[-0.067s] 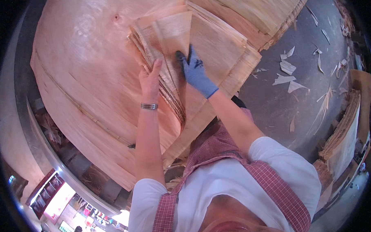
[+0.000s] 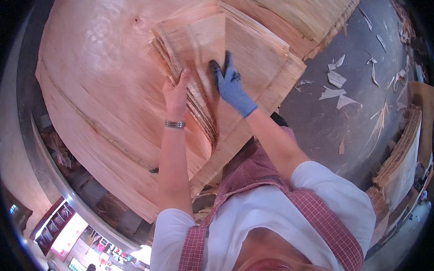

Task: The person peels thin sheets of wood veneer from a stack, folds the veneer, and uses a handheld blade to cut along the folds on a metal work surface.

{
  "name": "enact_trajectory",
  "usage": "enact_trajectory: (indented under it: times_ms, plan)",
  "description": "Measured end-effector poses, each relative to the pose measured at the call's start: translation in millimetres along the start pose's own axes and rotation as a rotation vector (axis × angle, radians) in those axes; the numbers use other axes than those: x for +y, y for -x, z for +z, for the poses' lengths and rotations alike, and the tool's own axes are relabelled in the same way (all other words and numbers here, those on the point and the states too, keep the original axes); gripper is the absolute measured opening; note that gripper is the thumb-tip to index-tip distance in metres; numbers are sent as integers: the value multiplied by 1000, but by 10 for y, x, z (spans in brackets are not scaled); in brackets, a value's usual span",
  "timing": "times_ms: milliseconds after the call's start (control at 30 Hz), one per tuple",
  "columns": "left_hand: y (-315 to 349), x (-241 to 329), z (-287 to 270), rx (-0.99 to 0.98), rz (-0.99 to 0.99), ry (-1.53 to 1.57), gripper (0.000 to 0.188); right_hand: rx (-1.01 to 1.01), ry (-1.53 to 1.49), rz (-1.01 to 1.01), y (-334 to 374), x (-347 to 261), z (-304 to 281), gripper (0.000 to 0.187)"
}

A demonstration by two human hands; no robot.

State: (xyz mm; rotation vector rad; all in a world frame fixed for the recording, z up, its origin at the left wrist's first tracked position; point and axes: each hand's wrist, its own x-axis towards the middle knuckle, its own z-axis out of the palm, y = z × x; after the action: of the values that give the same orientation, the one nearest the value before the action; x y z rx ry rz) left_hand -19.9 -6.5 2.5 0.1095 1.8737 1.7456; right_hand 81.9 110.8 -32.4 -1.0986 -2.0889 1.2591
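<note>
My bare left hand [image 2: 175, 93], with a metal watch band at the wrist, is closed on the left edge of a folded-over bundle of thin wood veneer sheets [image 2: 201, 39]. The thumb lies on top; the other fingers are partly hidden. My right hand [image 2: 232, 86] wears a blue knitted glove with dark fingertips. It grips the right edge of the bundle's upper sheet, thumb on the face and fingers at the edge. The bundle's layered edges [image 2: 202, 113] curve down toward me. Beneath lies a broad pinkish veneer sheet [image 2: 99, 79].
More stacked veneer [image 2: 297, 14] lies at the far right of the pile. Torn veneer scraps [image 2: 336, 80] are strewn on the dark grey floor [image 2: 317, 124]. Another veneer stack [image 2: 400, 146] stands at the right. Debris [image 2: 114, 208] lies along the pile's near left side.
My gloved right hand has shifted slightly to the right, and the upper sheet's edge has moved a little with it. My left hand has barely moved.
</note>
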Motion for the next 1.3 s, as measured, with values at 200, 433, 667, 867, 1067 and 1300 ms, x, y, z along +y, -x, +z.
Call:
enact_trajectory:
  times_ms: [200, 433, 667, 867, 1067, 1300]
  plan:
    - [5, 10, -18, 44, -26, -19, 17, -172, -48, -623, 532, -339, -385, 70]
    - [13, 16, -73, -2, 26, -19, 25, -100, 103, 41, -74, -412, 87, 88]
    - [10, 35, -59, 9, 51, -9, 30, -146, -15, 102, -224, -264, 76, 77]
    - [-2, 62, 19, -13, 81, 58, 22, 69, -324, 57, -195, 61, 31, 59]
    - [-24, -31, -105, 23, 21, 16, 18, 353, -17, -493, 395, -329, -517, 44]
    - [-15, 17, -100, 17, -18, 32, 21, 156, 94, -164, 55, -252, 102, 74]
